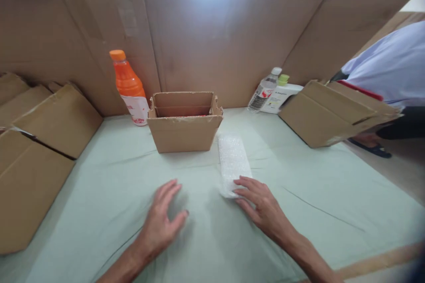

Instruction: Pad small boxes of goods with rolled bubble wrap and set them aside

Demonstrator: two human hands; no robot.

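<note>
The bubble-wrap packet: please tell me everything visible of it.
The bubble-wrap packet is long, rectangular and whitish, seemingly of bubbled plastic; its contents cannot be made out. It lies flat on the pale green cloth, its far end just right of the open cardboard box. The right hand overlaps its near end; contact seems likely.

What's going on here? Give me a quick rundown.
A person's right hand has its fingers over the near end of a piece of bubble wrap lying on a green cloth. The left hand is open, with nothing visible in it. Beyond them stands an open cardboard box.
</note>
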